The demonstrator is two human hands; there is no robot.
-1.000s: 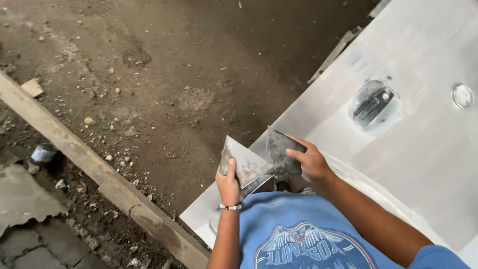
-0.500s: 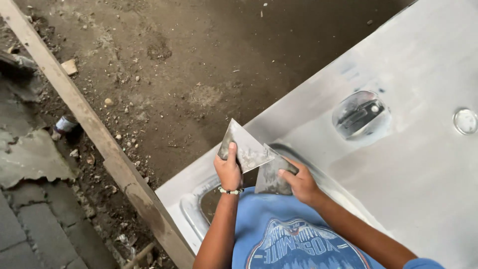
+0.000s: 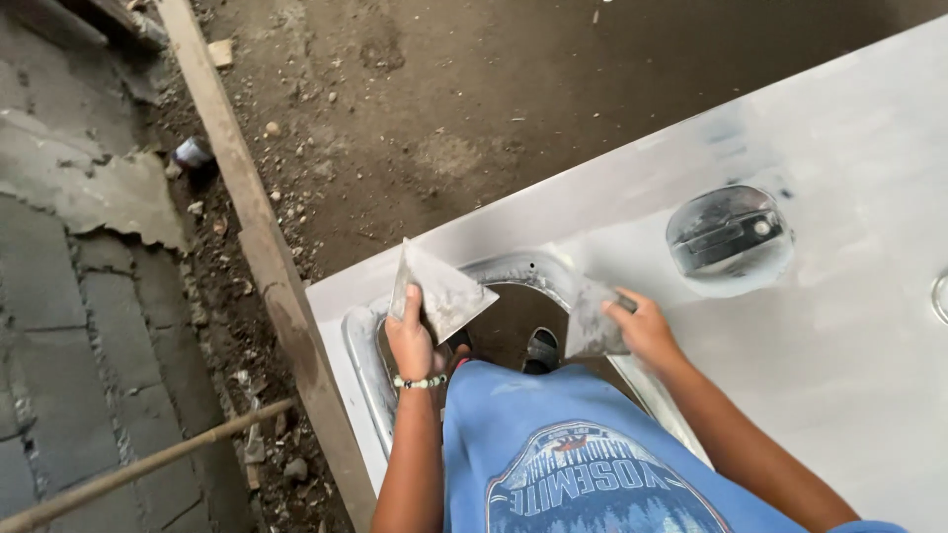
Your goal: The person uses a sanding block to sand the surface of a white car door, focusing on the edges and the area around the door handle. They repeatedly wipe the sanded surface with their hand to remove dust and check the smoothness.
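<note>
My left hand (image 3: 413, 341) grips a flat triangular metal scraper (image 3: 439, 288) smeared with grey putty, held over the rounded wheel-arch cutout of a pale grey car body panel (image 3: 849, 326). My right hand (image 3: 644, 331) holds a second, smaller putty-covered blade (image 3: 594, 318) just right of the cutout, apart from the first blade. A recessed door handle (image 3: 729, 235) sits in the panel to the right. My sandalled foot (image 3: 541, 348) shows through the cutout. A bead bracelet is on my left wrist.
Bare dirt ground with stones lies beyond the panel. A long wooden plank (image 3: 259, 237) runs diagonally at left, with a thin stick (image 3: 138, 469) below it. Cracked grey paving (image 3: 69, 296) fills the far left. A small can (image 3: 193, 153) lies by the plank.
My hands have moved apart: the two blades were touching over the panel's edge, and now the right one sits clear of the left. The view has shifted right along the panel.
</note>
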